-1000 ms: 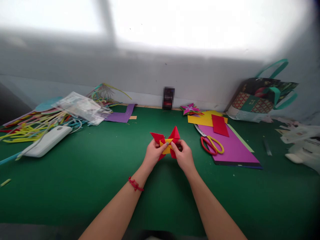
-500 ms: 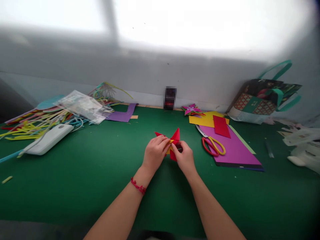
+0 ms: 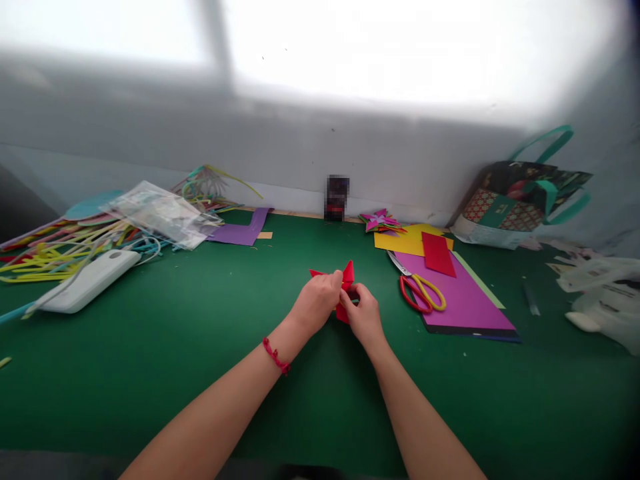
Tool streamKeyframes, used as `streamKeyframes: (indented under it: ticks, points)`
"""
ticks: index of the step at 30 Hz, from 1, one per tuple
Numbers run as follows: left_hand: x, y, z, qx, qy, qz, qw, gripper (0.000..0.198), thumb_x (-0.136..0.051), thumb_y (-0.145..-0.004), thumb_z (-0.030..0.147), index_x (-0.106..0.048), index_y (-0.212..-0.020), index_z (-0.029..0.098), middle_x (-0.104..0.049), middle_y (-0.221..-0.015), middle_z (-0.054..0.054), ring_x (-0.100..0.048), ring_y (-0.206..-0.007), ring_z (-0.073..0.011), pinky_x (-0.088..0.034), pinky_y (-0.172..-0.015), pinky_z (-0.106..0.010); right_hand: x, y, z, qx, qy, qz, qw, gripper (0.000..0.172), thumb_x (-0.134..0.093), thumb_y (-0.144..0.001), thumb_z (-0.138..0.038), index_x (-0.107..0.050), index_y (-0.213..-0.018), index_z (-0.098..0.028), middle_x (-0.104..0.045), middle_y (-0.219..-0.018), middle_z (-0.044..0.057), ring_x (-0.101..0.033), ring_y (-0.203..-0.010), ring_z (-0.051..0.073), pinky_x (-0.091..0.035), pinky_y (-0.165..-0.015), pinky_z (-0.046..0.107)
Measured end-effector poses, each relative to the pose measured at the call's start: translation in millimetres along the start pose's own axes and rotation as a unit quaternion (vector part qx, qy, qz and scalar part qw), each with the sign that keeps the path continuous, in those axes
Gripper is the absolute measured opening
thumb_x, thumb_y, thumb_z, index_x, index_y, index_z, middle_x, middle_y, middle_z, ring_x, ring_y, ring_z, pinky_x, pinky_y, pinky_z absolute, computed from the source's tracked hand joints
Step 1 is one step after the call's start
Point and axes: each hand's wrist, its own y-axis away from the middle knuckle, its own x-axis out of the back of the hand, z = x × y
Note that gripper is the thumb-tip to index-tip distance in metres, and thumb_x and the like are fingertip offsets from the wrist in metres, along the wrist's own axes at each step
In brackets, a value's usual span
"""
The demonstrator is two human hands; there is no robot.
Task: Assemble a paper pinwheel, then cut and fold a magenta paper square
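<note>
A folded red paper star (image 3: 349,275) is held just above the green table, its pointed tips sticking out between my hands. My left hand (image 3: 319,298) is closed over its left and middle part, with a red bracelet on the wrist. With thumb and fingers, my right hand (image 3: 364,313) pinches the star's right side. Only a trace of yellow shows at the star's middle; my left hand hides the rest. Scissors (image 3: 423,293) with a red and a yellow handle lie open to the right, on purple paper (image 3: 463,303).
Finished paper stars (image 3: 381,221) lie at the back beside yellow paper (image 3: 405,240) and a red sheet (image 3: 439,254). Pipe cleaners (image 3: 45,260), a clear plastic bag (image 3: 160,212) and a white glue gun (image 3: 90,280) crowd the left. A patterned bag (image 3: 505,207) stands back right.
My left hand has turned over and now covers the star's yellow middle, which showed before. My right hand keeps its pinch. The view has shifted slightly.
</note>
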Motion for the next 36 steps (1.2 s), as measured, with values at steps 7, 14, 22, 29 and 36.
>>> streamKeyframes:
  ticks: [7,14,22,29,36]
  points:
    - [7.8,-1.1,-2.6,0.012,-0.011,-0.03,0.999,0.006,-0.042,-0.085,0.016,-0.048,-0.085,0.016,-0.053,-0.066,-0.003,-0.057,-0.061,-0.0169,-0.046,-0.057,-0.026,1.3,0.1,-0.4,-0.007,-0.007,0.002,1.0,0.019,-0.049,-0.08,-0.036,-0.054,-0.072,-0.02,-0.061,-0.074,0.003,-0.056,-0.069,0.018,-0.042,-0.063,0.029]
    - [13.6,-5.0,1.0,-0.008,-0.019,-0.021,1.0,0.008,-0.04,-0.086,0.017,-0.047,-0.083,0.016,-0.054,-0.072,-0.004,-0.058,-0.066,-0.017,-0.048,-0.068,-0.03,0.1,-1.3,4.2,-0.007,0.002,0.02,1.0,0.021,-0.047,-0.081,-0.038,-0.053,-0.072,-0.019,-0.059,-0.073,0.003,-0.055,-0.068,0.017,-0.042,-0.063,0.03]
    - [17.9,-3.5,-2.1,-0.009,0.036,0.023,0.999,0.001,-0.045,-0.084,0.019,-0.046,-0.084,0.018,-0.057,-0.08,-0.002,-0.059,-0.084,-0.0171,-0.027,-0.103,-0.043,-0.3,-2.0,5.3,-0.022,-0.017,0.025,0.999,0.02,-0.047,-0.08,-0.037,-0.054,-0.076,-0.019,-0.06,-0.076,0.004,-0.055,-0.07,0.018,-0.043,-0.065,0.03]
    - [11.7,-4.4,-3.5,0.004,0.031,-0.019,0.999,0.007,-0.047,-0.081,0.018,-0.045,-0.088,0.018,-0.059,-0.078,-0.003,-0.06,-0.076,-0.0174,-0.036,-0.095,-0.04,-1.5,-2.3,7.2,-0.013,-0.025,0.015,0.999,0.021,-0.046,-0.08,-0.037,-0.055,-0.077,-0.019,-0.06,-0.077,0.004,-0.055,-0.07,0.018,-0.044,-0.065,0.031]
    - [17.6,-8.8,-6.8,0.011,0.05,-0.047,0.998,0.014,-0.05,-0.077,0.016,-0.043,-0.088,0.019,-0.06,-0.075,-0.001,-0.06,-0.073,-0.0169,-0.034,-0.096,-0.039,-2.6,-1.7,9.1,-0.001,-0.014,0.006,1.0,0.02,-0.045,-0.081,-0.036,-0.055,-0.078,-0.019,-0.06,-0.079,0.005,-0.055,-0.07,0.018,-0.045,-0.065,0.031]
